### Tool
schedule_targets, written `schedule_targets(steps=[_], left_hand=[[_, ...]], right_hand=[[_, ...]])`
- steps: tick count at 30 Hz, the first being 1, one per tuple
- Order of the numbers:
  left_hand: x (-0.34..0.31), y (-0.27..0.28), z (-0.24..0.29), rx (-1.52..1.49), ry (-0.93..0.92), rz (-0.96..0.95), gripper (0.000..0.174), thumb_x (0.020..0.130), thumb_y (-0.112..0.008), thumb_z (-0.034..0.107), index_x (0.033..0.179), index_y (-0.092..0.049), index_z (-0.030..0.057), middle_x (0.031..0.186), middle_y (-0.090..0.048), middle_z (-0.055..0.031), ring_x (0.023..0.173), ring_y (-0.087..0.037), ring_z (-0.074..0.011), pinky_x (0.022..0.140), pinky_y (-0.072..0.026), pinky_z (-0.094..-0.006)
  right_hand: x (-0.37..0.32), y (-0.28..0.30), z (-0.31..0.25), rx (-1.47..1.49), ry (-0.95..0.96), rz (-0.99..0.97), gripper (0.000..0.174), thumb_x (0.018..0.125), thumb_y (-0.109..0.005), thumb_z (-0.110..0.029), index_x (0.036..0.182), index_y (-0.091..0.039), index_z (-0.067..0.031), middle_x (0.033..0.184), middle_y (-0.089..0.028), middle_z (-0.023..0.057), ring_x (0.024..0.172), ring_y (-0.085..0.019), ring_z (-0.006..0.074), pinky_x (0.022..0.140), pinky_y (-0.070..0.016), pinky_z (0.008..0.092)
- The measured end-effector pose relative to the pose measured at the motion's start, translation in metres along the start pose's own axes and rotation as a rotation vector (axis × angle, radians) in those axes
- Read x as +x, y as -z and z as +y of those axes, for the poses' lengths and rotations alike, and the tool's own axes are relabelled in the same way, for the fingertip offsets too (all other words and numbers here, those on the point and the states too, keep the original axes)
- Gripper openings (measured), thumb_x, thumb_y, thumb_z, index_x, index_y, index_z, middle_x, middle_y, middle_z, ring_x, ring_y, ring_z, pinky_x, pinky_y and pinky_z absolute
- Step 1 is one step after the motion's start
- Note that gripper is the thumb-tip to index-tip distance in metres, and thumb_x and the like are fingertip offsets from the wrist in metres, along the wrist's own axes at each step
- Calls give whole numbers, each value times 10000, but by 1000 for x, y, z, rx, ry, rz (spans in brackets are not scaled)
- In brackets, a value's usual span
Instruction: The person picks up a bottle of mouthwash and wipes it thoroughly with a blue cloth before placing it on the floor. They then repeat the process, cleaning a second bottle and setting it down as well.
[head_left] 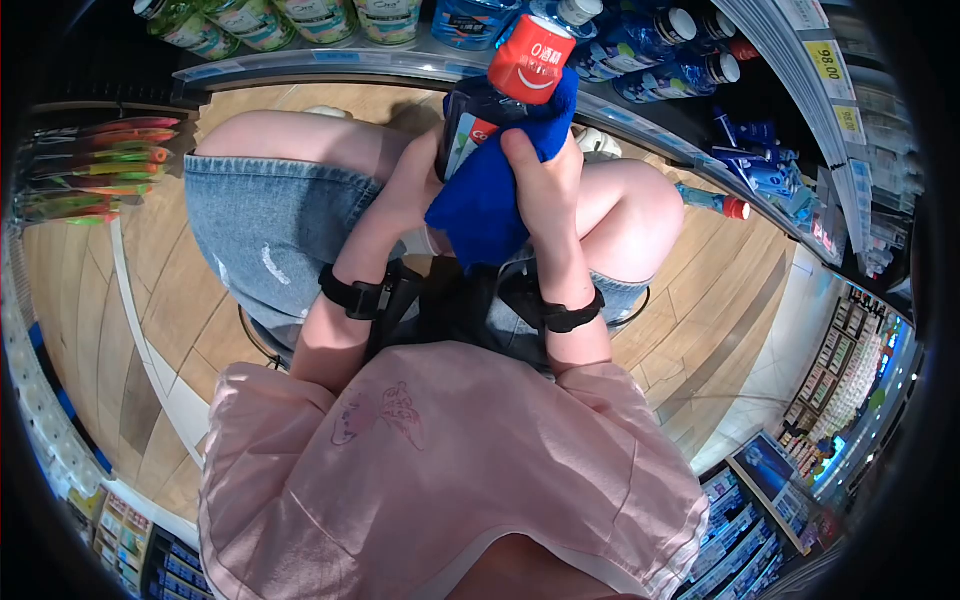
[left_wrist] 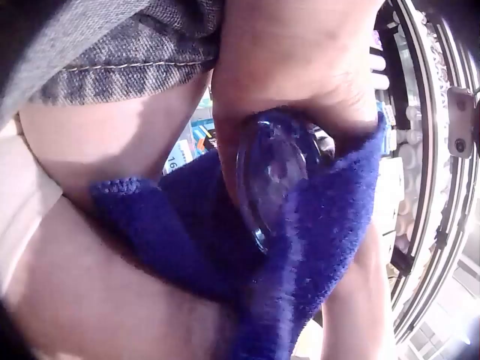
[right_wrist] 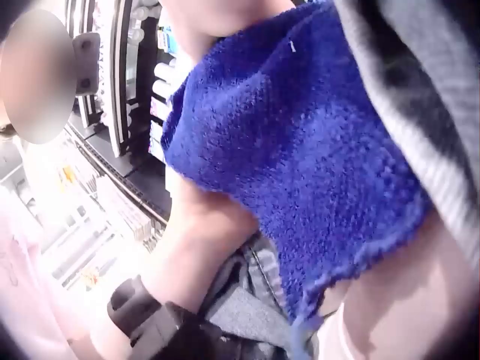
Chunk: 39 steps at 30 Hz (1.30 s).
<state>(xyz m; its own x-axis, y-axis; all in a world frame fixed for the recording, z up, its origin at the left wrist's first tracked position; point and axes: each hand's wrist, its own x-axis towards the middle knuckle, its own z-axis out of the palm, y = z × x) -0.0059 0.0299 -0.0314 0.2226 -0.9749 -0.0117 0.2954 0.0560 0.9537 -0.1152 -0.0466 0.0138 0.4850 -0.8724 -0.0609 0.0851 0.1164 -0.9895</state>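
A dark, see-through bottle (head_left: 487,104) with a red tag (head_left: 532,62) over its top is held up in front of the knees. My left hand (head_left: 418,172) grips it from the left side. The bottle's clear bluish base (left_wrist: 271,169) shows under that hand in the left wrist view. My right hand (head_left: 548,185) holds a blue towelling cloth (head_left: 487,195) against the bottle's right side, thumb on top of it. Folds of the cloth (right_wrist: 292,135) hang down below the bottle and hide most of the right fingers in the right wrist view.
A shelf edge (head_left: 330,58) with green-labelled bottles (head_left: 318,18) and blue bottles (head_left: 640,45) runs just ahead. On the floor at right lies a red-capped item (head_left: 712,200). Colourful hanging packs (head_left: 110,170) stand at left. Bent knees flank both hands.
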Motion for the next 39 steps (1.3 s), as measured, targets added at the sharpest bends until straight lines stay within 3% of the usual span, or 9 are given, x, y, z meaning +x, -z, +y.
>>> schedule_targets(steps=[9,12,16,24,27,30,32,36,39], left_hand=[[2,0,3,-89,93,-84,549,721,-672,148,1168,-399,-18,1068,-535,-81,964,-494,-116,848,-398,-268],[2,-5,-7,90,-101,45,505,748,-624,150,1175,-394,7,1027,-557,-107,936,-528,-148,810,-415,-277],[2,5,-11,676,45,87,493,769,-534,188,1224,-360,111,964,-566,-154,893,-560,-262,739,-435,-316],[-2,-7,21,911,-150,-85,677,730,-520,275,1334,-219,211,1055,-509,-187,917,-520,-374,713,-443,-406],[2,-7,29,697,-173,-202,737,699,-550,253,1344,-195,218,1123,-460,-194,941,-495,-400,736,-437,-415],[5,-8,22,638,-274,-206,703,724,-550,187,1341,-211,192,1145,-444,-172,979,-494,-352,764,-432,-392],[5,-12,13,422,-216,-175,694,737,-548,128,1340,-206,170,1146,-440,-140,991,-484,-294,780,-425,-374],[4,-12,15,23,19,-177,655,768,-550,41,1323,-217,144,1118,-425,-85,974,-455,-186,781,-425,-299],[4,-13,19,-125,95,-199,601,779,-550,6,1295,-269,132,1095,-435,-69,939,-467,-143,786,-428,-259]], right_hand=[[-2,0,14,-130,149,204,329,758,-626,-127,1029,-490,0,908,-571,57,812,-524,118,750,-415,246],[3,0,16,-302,205,242,433,718,-654,-114,1080,-442,-6,965,-548,92,874,-529,174,784,-412,284],[4,-3,18,-430,229,144,667,620,-716,-115,1150,-321,-29,1034,-493,116,962,-494,222,835,-388,331],[2,1,18,-171,164,146,656,624,-665,-35,1185,-323,-21,1061,-449,66,960,-457,163,871,-356,289],[2,3,21,-77,160,217,540,590,-692,-25,1032,-381,-24,942,-482,59,870,-489,150,792,-403,295],[-3,4,16,27,223,281,588,625,-679,-96,1122,-376,-8,1030,-468,69,943,-466,159,847,-367,297],[-3,18,28,145,204,266,673,646,-670,-242,1188,-350,-4,1096,-449,74,1006,-440,168,888,-334,297],[-4,9,10,572,-5,300,673,653,-568,-489,1113,-413,-22,946,-518,89,861,-519,207,781,-423,329],[-3,22,18,654,-51,290,648,673,-521,-524,1083,-442,-27,921,-535,89,850,-528,207,781,-424,328]])
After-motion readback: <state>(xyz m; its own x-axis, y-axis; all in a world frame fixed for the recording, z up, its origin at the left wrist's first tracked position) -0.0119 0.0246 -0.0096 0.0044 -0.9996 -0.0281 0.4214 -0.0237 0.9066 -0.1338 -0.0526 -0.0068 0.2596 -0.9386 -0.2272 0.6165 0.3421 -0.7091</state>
